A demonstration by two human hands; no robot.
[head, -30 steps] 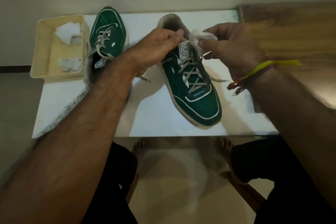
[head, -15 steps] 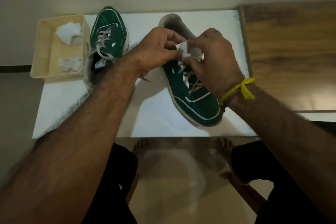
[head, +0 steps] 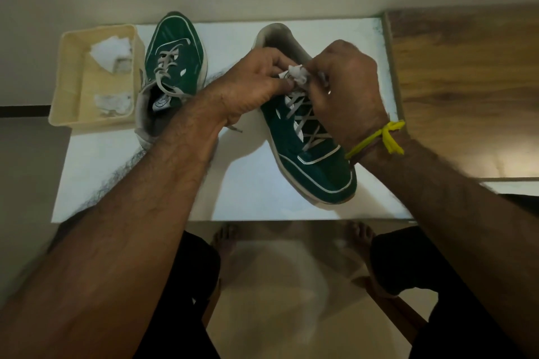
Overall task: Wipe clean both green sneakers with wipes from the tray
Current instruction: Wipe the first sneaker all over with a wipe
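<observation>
Fingers of both my hands were curled in together over the tongue of the nearer sneaker [head: 309, 154], pinching a small crumpled white wipe [head: 297, 74] between them. On my left hand [head: 256, 87] the thumb and forefinger closed on the wipe's near edge, while my right hand [head: 347, 90], the one with the yellow thread [head: 379, 140] tied at the wrist, nipped its other side; the rest of those fingers were folded under and I could not tell how they lay. I judged I was bunching or refolding the wipe to find a fresh face before rubbing the shoe, which is why I held it just above the laces and not pressed against them. That sneaker lay on the white worktop [head: 256, 183] with its toe towards me and its heel away, angled so the upper faced my hands. The second sneaker [head: 172, 67] sat further left, toe pointing away, just beside the cream tray [head: 67, 81], out of my way until its turn came. In the tray lay two more wipes [head: 112, 52], one at the far end and one nearer me, kept within my left hand's reach. Neither shoe looked finished from here, though the dim light made dirt hard to judge.
</observation>
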